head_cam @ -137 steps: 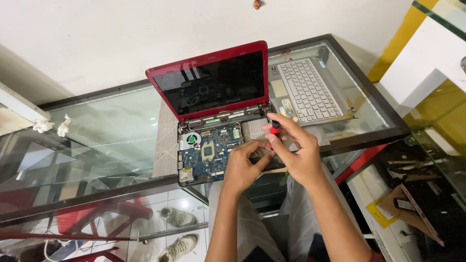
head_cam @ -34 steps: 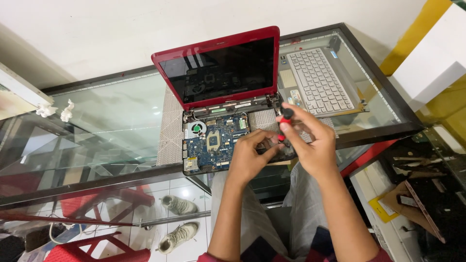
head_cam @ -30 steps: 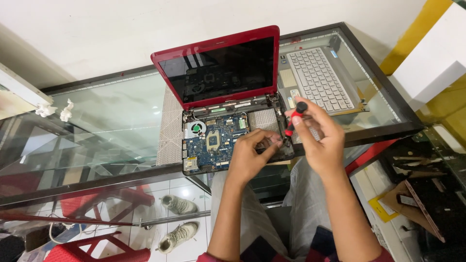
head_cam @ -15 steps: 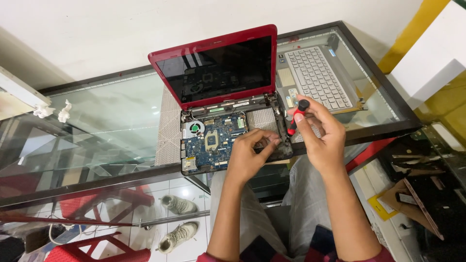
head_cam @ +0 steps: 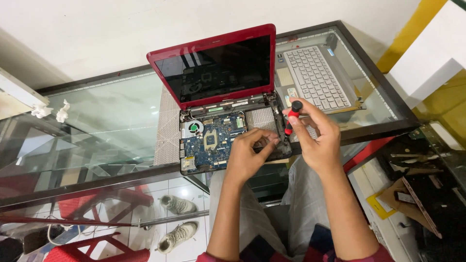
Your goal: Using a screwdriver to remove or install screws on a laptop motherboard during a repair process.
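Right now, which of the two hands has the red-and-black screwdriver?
The right hand holds the screwdriver upright at the opened laptop's right edge; the left hand holds no tool, its fingers resting on the laptop base.

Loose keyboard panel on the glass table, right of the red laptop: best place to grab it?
Take the keyboard panel by its bare right-hand long edge, coming from the table's right. It lies flat, keys up; its left edge crowds the laptop, and the right hand blocks its near end.

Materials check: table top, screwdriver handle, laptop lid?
Table top: clear glass in a dark frame; floor and shoes show through it.
Screwdriver, held in right hand: handle looks like red and black plastic, maybe rubbery.
Laptop lid: glossy red border, likely plastic.
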